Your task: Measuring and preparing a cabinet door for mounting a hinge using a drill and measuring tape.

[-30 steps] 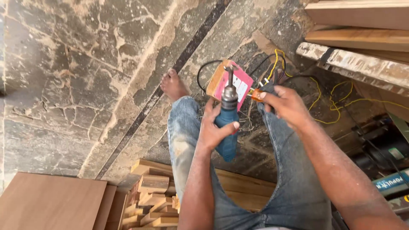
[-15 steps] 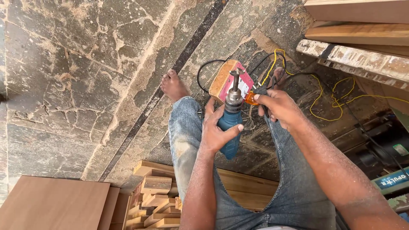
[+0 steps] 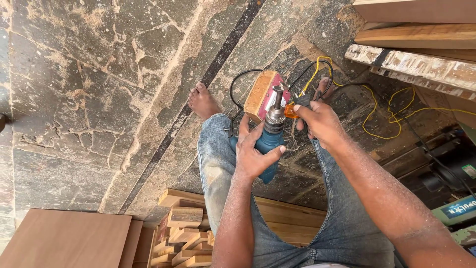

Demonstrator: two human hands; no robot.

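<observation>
A blue electric drill [image 3: 269,144] points upward over my lap, its metal chuck [image 3: 275,115] at the top. My left hand [image 3: 254,154] wraps around the drill's body. My right hand [image 3: 320,124] pinches a small orange-handled tool [image 3: 290,110] against the side of the chuck. Behind the drill a wooden block with a pink face [image 3: 263,94] lies on the floor. I sit in blue jeans with one bare foot [image 3: 202,101] stretched out on the stone floor.
Black and yellow cables [image 3: 396,111] trail over the floor to the right. Several cut wood blocks [image 3: 186,233] are stacked below my knee, beside a flat brown board [image 3: 67,238]. Wooden planks [image 3: 421,37] lie at upper right, and a machine [image 3: 453,173] at the right edge.
The view has shifted slightly and the drill sits a little higher in it. Both hands keep their hold; the right hand stays at the chuck with the orange tool.
</observation>
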